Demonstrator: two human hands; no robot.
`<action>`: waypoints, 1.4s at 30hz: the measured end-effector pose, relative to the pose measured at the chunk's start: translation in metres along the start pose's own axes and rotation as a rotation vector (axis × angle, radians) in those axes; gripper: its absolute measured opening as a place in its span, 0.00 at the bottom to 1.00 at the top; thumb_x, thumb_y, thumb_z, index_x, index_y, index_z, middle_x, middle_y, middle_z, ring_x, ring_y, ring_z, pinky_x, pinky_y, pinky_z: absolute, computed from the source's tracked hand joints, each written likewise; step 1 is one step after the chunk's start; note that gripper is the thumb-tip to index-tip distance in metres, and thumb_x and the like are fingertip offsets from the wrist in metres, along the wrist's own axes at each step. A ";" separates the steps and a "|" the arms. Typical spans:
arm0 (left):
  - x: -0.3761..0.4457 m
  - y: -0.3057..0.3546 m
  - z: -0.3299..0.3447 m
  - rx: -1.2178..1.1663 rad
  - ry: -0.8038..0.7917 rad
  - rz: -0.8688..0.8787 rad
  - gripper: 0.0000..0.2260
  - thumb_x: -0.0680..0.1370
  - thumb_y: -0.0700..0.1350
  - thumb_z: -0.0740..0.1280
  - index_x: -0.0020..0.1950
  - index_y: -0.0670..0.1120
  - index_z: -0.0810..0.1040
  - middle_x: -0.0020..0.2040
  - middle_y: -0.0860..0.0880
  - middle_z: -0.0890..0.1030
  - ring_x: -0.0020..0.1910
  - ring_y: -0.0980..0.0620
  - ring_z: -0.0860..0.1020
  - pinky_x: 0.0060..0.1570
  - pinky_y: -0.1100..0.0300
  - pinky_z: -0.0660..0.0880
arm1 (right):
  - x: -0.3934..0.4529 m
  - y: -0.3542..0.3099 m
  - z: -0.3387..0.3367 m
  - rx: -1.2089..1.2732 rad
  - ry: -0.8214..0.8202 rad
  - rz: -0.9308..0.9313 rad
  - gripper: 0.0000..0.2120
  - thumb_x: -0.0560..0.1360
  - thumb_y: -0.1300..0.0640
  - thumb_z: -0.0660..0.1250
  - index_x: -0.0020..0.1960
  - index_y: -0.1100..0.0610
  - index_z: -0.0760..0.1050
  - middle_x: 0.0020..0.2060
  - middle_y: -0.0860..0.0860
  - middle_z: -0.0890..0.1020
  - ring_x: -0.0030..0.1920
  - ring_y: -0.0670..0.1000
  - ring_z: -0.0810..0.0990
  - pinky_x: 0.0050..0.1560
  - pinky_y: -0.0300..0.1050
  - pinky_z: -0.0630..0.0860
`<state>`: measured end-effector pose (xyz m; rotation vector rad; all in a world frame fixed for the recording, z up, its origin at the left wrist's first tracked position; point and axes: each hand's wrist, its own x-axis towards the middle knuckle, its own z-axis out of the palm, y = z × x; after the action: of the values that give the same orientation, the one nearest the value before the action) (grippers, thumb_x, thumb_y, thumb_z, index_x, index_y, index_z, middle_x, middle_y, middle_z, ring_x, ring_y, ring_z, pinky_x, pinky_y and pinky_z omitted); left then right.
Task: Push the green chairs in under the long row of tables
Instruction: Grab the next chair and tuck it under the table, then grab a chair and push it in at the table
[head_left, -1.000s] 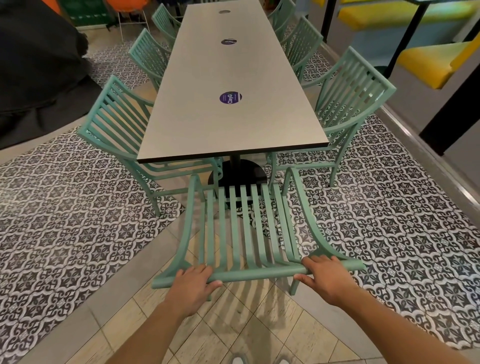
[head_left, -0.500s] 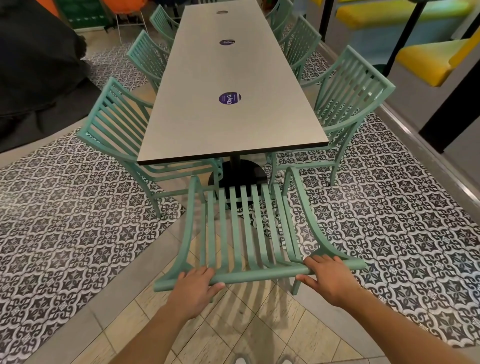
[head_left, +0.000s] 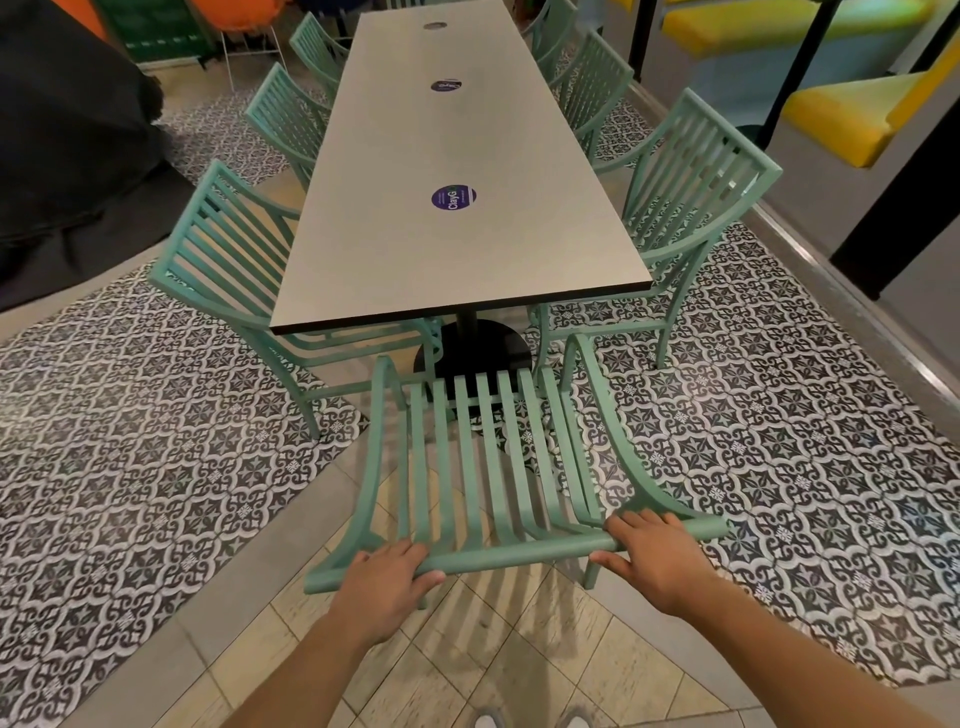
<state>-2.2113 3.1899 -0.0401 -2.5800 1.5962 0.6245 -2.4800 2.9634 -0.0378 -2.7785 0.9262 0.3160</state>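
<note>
At the near end of the long table (head_left: 457, 171), I stand behind the green end chair (head_left: 488, 467) with both hands on its top rail. Going left to right: the near-left side chair (head_left: 234, 265) already sits tucked against the table's left edge; my left hand (head_left: 384, 582) holds the rail near its left end, fingers curled over the top and thumb beneath; the chair's slatted back runs away from me toward the black pedestal base (head_left: 475, 348); my right hand (head_left: 654, 556) grips the rail near its right end in the same way; beyond it, the near-right side chair (head_left: 685, 208) stands at the table's right edge, angled a little outward. Compared with a second ago, little has shifted: the end chair has crept only slightly, and its front edge still stops just short of the table's near edge, the seat not yet under the top. I judge this push barely begun, with most of the travel left. The chair straddles plain and patterned tiles (head_left: 130, 467).
</note>
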 end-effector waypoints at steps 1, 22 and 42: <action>-0.001 -0.001 0.000 -0.002 -0.002 0.000 0.42 0.64 0.72 0.30 0.62 0.56 0.69 0.57 0.57 0.74 0.59 0.55 0.72 0.55 0.56 0.64 | 0.000 -0.001 0.000 -0.003 -0.002 0.002 0.45 0.65 0.27 0.26 0.65 0.45 0.67 0.58 0.43 0.75 0.59 0.48 0.72 0.59 0.46 0.63; -0.015 -0.008 -0.003 0.000 -0.077 0.017 0.42 0.64 0.74 0.32 0.60 0.55 0.71 0.54 0.56 0.74 0.55 0.54 0.73 0.53 0.56 0.65 | -0.009 -0.013 0.004 0.028 -0.031 0.017 0.51 0.60 0.24 0.21 0.63 0.43 0.68 0.58 0.42 0.75 0.59 0.48 0.71 0.59 0.45 0.64; 0.178 0.308 -0.111 0.245 0.134 0.397 0.18 0.81 0.54 0.57 0.67 0.48 0.72 0.61 0.49 0.76 0.60 0.49 0.73 0.61 0.52 0.69 | -0.023 0.248 -0.073 0.160 0.205 0.396 0.36 0.74 0.32 0.41 0.76 0.48 0.55 0.72 0.48 0.67 0.71 0.49 0.66 0.72 0.53 0.63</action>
<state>-2.3749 2.8677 0.0506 -2.1875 2.1016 0.2511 -2.6384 2.7635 0.0087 -2.5003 1.4838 0.0078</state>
